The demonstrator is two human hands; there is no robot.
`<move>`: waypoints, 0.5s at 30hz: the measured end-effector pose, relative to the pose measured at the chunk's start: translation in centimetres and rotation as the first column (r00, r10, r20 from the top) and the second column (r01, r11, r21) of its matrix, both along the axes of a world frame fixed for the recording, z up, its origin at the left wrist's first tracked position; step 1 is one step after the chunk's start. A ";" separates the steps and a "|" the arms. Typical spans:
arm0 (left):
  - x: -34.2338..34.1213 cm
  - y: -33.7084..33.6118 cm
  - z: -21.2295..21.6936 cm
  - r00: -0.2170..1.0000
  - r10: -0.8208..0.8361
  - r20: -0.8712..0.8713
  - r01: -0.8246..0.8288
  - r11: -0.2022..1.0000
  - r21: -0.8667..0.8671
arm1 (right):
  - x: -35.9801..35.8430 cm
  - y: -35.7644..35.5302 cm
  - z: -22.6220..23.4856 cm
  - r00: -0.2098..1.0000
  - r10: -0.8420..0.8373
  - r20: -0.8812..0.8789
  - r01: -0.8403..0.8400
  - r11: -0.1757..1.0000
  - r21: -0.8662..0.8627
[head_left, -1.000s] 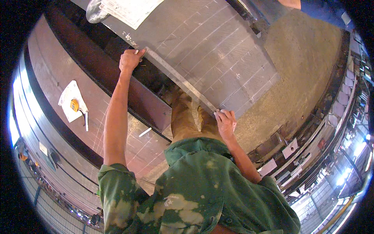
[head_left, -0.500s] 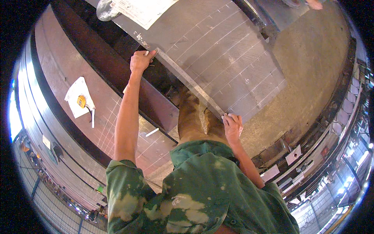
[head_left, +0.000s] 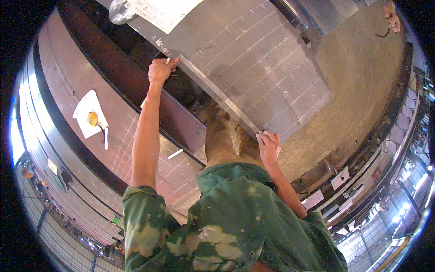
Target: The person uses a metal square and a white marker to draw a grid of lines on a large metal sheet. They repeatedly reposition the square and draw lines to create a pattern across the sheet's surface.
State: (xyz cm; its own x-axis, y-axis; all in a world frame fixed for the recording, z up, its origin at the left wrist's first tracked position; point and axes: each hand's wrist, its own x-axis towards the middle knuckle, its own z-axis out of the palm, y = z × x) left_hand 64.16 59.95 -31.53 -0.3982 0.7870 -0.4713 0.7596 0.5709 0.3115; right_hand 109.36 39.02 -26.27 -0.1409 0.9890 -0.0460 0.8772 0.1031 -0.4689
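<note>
A long metal ruler (head_left: 219,94) lies slantwise along the near edge of a grey steel plate (head_left: 272,68) marked with white lines. At its far left end, my left hand (head_left: 161,71) is closed, thumb pressed on the ruler's tip. A short white stick (head_left: 167,60), like chalk, pokes out of the same hand. My right hand (head_left: 270,147) pinches the ruler's near right end by the plate's corner. Whether the right fingers also hold something small, I cannot tell.
Papers (head_left: 163,11) lie on the plate's far end. To the left, a reddish steel beam (head_left: 122,140) carries a yellow tape measure (head_left: 93,119) on white paper and a white stick (head_left: 175,154). Another person's hand (head_left: 392,20) shows at the far right.
Both my hands stay at the ruler's ends, and the ruler keeps its place on the plate. At the far right, the other person's hand has moved rightward. The view shifts slightly.
</note>
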 end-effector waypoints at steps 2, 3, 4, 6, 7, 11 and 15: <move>0.0 0.1 0.2 1.000 0.009 0.007 -0.009 1.000 -0.014 | -0.1 0.0 0.0 1.000 -0.010 -0.014 0.010 1.000 0.006; 0.2 0.2 0.3 1.000 0.012 0.000 -0.012 1.000 -0.019 | -0.1 0.0 -0.1 1.000 -0.014 -0.021 0.014 1.000 0.009; 0.3 0.2 0.4 1.000 0.016 -0.006 -0.016 1.000 -0.024 | -0.1 0.0 0.0 1.000 -0.014 -0.018 0.014 1.000 0.008; 0.3 0.2 0.5 1.000 0.030 -0.005 -0.030 0.999 -0.019 | -0.1 0.0 -0.1 1.000 -0.013 -0.016 0.013 1.000 0.005; 0.3 0.2 0.5 0.999 0.037 -0.004 -0.037 0.999 -0.017 | -0.1 -0.1 -0.1 1.000 -0.013 -0.011 0.013 1.000 0.000; 0.5 0.2 0.8 1.000 0.030 -0.008 -0.030 1.000 -0.008 | -0.1 0.0 0.1 1.000 -0.013 0.005 0.013 1.000 -0.022; 0.3 0.2 0.2 0.998 -0.036 -0.061 0.038 0.999 0.031 | 0.1 -0.2 -0.2 1.000 0.004 0.019 -0.004 1.000 -0.027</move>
State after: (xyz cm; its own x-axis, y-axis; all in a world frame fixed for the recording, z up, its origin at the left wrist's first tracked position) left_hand 64.49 60.13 -31.35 -0.3954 0.8161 -0.4216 0.7979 0.5325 0.2824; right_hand 109.49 38.80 -26.43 -0.1435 0.9868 -0.0753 0.8858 0.0941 -0.4544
